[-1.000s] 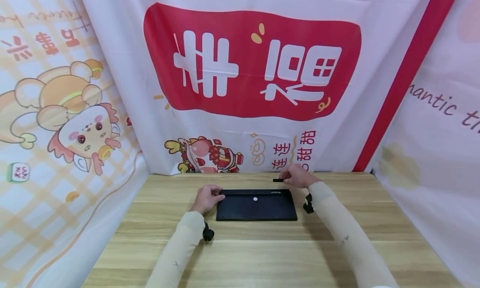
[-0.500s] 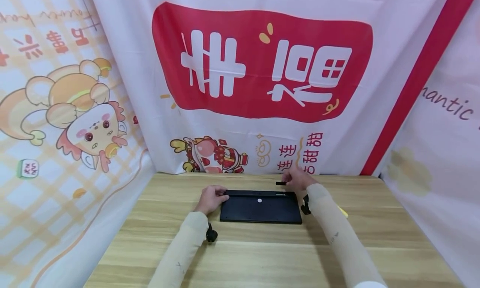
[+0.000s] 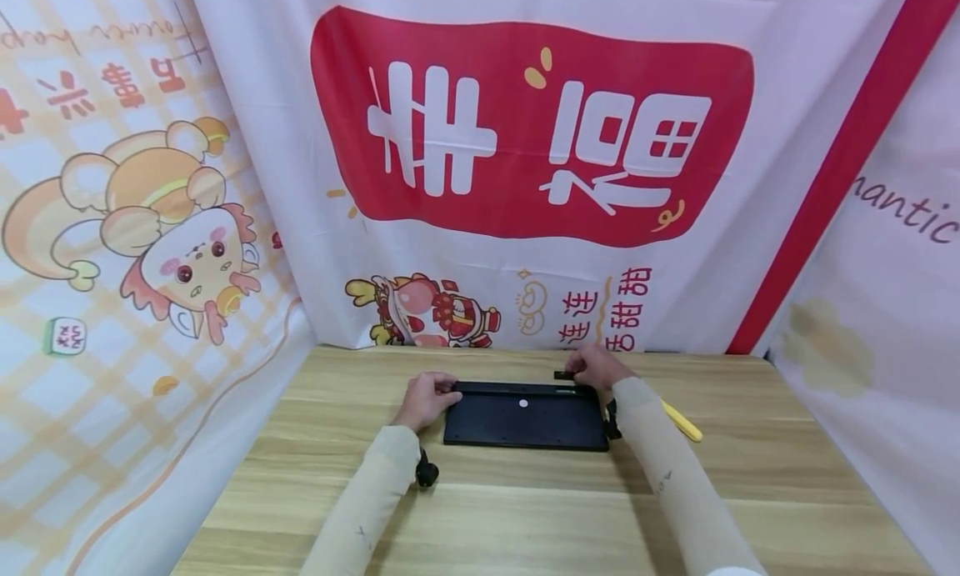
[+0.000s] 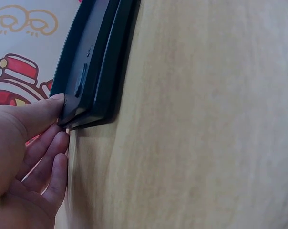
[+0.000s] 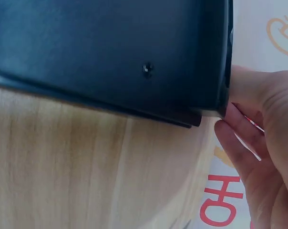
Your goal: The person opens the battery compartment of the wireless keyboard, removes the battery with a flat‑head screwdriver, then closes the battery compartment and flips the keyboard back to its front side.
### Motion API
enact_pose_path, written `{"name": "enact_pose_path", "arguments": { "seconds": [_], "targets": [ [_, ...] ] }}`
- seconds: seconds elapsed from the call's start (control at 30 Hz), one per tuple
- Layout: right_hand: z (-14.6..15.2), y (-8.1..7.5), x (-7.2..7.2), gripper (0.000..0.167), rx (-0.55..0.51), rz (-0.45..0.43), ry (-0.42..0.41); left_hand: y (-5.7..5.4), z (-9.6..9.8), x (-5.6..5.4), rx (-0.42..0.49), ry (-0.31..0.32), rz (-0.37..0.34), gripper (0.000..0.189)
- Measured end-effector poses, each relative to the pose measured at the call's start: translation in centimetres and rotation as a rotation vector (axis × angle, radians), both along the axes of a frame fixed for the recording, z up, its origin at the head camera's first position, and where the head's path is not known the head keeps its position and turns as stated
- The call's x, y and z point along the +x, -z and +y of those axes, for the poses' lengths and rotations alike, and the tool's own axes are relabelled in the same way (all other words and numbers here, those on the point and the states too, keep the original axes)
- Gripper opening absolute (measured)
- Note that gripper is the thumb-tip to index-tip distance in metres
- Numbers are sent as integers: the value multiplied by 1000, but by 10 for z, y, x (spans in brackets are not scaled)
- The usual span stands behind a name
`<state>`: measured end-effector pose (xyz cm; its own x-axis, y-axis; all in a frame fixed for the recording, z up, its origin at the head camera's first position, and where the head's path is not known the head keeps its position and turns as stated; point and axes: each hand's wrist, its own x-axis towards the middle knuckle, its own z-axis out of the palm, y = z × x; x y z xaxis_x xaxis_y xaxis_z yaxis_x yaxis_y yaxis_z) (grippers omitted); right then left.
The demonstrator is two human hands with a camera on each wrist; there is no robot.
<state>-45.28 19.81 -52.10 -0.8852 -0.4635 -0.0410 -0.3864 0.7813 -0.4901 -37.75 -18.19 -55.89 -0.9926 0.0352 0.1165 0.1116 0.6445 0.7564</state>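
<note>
A black keyboard [image 3: 495, 426] lies face down on the wooden table, with a white round sticker and a narrow slot [image 3: 567, 391] near its back right corner. My left hand [image 3: 425, 399] pinches the back left corner; in the left wrist view the thumb lies on the raised edge and the fingers sit below it. Just behind the back right corner, my right hand [image 3: 597, 366] pinches a small black cover [image 3: 563, 375], whose end sticks out to the left. From the right wrist, that hand [image 5: 263, 124] shows right at the keyboard's corner [image 5: 213, 95], hiding the cover.
A yellow stick-like tool [image 3: 682, 422] lies on the table [image 3: 525, 509] to the right, partly behind the right sleeve. Printed cloth [image 3: 525, 126] hangs along the table's back edge and both sides.
My right hand has come down closer to the keyboard's back edge with the cover. The yellow tool has come out from behind the sleeve. The left hand keeps its grip; the view has turned slightly.
</note>
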Motion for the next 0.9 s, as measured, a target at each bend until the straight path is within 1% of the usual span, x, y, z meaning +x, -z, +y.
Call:
{"name": "enact_pose_path", "arguments": {
  "seconds": [0.13, 0.23, 0.33, 0.4, 0.47, 0.57, 0.63, 0.7, 0.77, 0.83, 0.9],
  "targets": [
    [10, -3, 4, 29, 14, -24, 57, 2, 4, -1, 0, 11, -2, 26],
    [19, -13, 6, 33, 37, -15, 67, 2, 4, -1, -9, 15, 4, 26],
    [29, -28, 10, 33, 56, 21, 34, 2, 2, -1, -21, 12, 7, 27],
    [37, -37, 13, 33, 79, 67, 0, 1, 1, -2, -24, 9, 11, 28],
    [47, -45, 20, 33, 102, 100, -9, 0, 1, -1, -24, 3, 8, 28],
    [63, -56, 32, 34, 129, 116, 5, -1, 3, 1, -22, -4, -2, 29],
    [74, -62, 41, 35, 129, 93, 36, -2, 4, 1, -20, -10, -10, 29],
    [84, -65, 48, 36, 133, 75, 61, -3, 4, 2, -18, -13, -13, 29],
    [97, -64, 56, 36, 131, 52, 82, -4, 4, 2, -16, -9, -12, 28],
    [110, -60, 64, 36, 122, 25, 111, -3, 4, 3, -10, -7, -16, 28],
    [122, -54, 72, 36, 111, 23, 116, -3, 4, 3, -2, -5, -19, 29]
  ]
}}
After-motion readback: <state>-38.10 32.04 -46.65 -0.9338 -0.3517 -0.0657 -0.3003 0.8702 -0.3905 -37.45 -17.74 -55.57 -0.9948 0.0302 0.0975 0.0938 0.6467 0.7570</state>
